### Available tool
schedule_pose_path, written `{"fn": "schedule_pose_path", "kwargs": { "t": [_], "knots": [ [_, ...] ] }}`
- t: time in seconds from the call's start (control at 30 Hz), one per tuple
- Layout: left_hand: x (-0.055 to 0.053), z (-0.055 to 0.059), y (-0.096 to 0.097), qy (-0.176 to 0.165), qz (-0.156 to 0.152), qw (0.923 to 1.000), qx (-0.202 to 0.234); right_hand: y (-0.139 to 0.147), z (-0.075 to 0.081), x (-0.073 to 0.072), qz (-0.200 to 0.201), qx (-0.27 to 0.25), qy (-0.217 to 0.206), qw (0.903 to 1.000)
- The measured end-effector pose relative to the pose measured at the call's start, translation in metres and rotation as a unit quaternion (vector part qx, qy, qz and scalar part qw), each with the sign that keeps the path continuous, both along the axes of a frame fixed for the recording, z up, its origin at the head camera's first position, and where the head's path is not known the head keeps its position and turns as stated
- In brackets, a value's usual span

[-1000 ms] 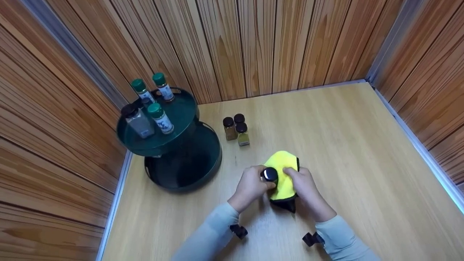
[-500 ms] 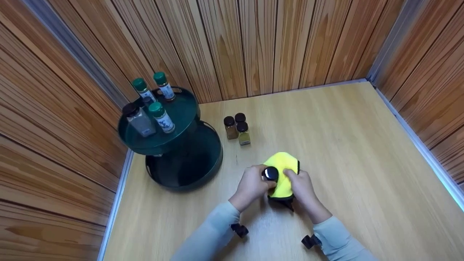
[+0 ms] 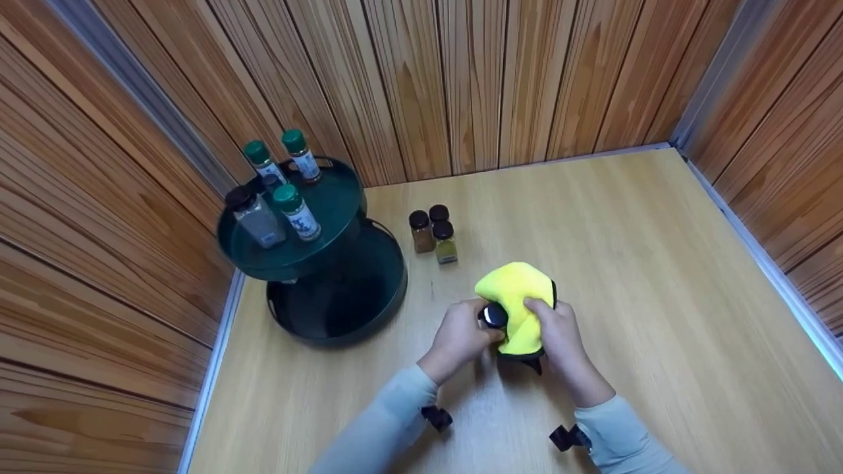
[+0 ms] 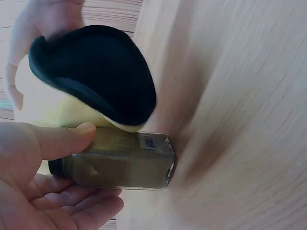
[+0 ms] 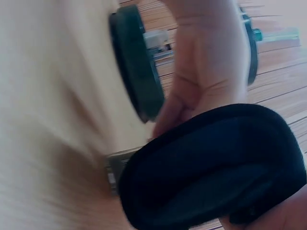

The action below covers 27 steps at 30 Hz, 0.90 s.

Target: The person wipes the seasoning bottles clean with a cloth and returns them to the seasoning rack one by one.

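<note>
In the head view my left hand holds a spice jar by its upper part, its black lid facing the camera. The left wrist view shows the clear, square-sided jar full of brownish powder, with thumb and fingers on opposite sides. My right hand pinches a bright yellow cloth with a black border, thumb on top. The cloth lies against the jar's side. Its dark underside curls outward in the left wrist view. In the right wrist view the cloth hides most of the jar.
A dark green two-tier round rack stands at the left. Its upper tier carries green-capped bottles and a larger dark-lidded jar. Three dark-lidded spice jars stand together on the wooden table. Wood-panelled walls enclose the back and sides.
My right hand has shifted slightly right and up with the cloth, whose top now bulges further up and to the left. My left hand and the jar stay almost in place.
</note>
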<state>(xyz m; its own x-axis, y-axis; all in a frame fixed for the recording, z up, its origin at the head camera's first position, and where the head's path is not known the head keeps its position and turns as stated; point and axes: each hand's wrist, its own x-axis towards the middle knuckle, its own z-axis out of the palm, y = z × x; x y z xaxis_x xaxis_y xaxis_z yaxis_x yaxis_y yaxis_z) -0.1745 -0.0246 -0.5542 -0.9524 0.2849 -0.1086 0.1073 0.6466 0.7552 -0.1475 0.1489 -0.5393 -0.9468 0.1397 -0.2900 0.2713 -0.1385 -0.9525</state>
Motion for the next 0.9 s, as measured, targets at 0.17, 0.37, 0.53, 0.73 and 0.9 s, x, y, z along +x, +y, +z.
{"fn": "schedule_pose_path", "kwargs": {
  "t": [0.17, 0.37, 0.53, 0.73, 0.9],
  "knots": [
    [-0.001, 0.0, 0.003, -0.016, 0.002, 0.9999, -0.007, 0.002, -0.022, -0.005, 0.009, 0.037, -0.041, 0.9984],
    [-0.001, 0.001, 0.002, -0.013, -0.006, 0.9999, 0.001, 0.008, -0.002, -0.003, 0.024, 0.035, -0.011, 0.999],
    [0.0, 0.001, 0.001, 0.011, -0.02, 0.9997, -0.005, 0.01, 0.01, 0.001, 0.019, 0.039, 0.019, 0.9989],
    [0.002, 0.0, 0.001, 0.005, -0.011, 0.9999, -0.006, 0.003, -0.023, 0.003, -0.009, 0.031, -0.025, 0.9992],
    [0.003, -0.001, 0.0, -0.008, 0.0, 0.9999, 0.007, 0.002, -0.026, 0.002, 0.005, 0.016, -0.036, 0.9992]
  ]
}}
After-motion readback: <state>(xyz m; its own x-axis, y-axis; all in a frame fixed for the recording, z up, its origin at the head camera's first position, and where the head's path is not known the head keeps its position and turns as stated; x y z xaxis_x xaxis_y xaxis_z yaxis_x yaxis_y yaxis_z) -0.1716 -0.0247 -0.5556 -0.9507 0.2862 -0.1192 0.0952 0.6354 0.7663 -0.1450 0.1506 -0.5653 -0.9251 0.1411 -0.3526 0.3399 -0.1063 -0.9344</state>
